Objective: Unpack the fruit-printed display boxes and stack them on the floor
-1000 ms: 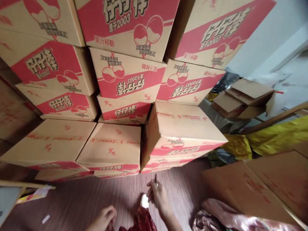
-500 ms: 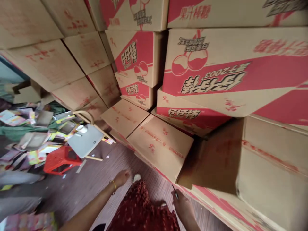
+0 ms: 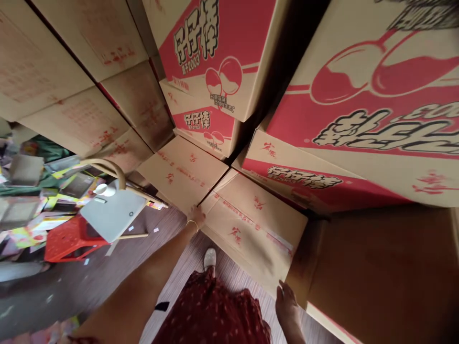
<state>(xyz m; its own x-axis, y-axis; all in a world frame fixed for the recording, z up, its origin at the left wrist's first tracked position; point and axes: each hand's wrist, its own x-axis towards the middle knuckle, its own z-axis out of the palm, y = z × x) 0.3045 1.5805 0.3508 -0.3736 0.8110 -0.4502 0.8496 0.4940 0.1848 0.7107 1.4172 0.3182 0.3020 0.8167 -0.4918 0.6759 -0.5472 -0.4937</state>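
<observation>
My left hand (image 3: 196, 216) is at the near left corner of a taped, closed cardboard carton (image 3: 247, 234), its fingers closed at the edge by the gap to the neighbouring carton (image 3: 182, 172). Low at the same carton's right corner, my right hand (image 3: 287, 306) is closed, with a small slim tool (image 3: 282, 288) mostly hidden in its fingers. Red print and a strip of tape run across the carton's top. Right of it stands an open carton (image 3: 380, 267), dark inside.
Stacked red-printed cartons (image 3: 204, 38) rise behind, with larger ones (image 3: 358, 119) at right and plain brown ones (image 3: 71, 114) at left. A grey-seated chair (image 3: 111, 215), a red stool (image 3: 68, 239) and scattered packaging (image 3: 27, 172) occupy the left floor. My shoe (image 3: 210, 258) is close to the carton.
The view has moved closer to the cartons. My left hand has gone from hanging free to the carton's left corner. My right hand stays near its right corner, the slim tool now less visible.
</observation>
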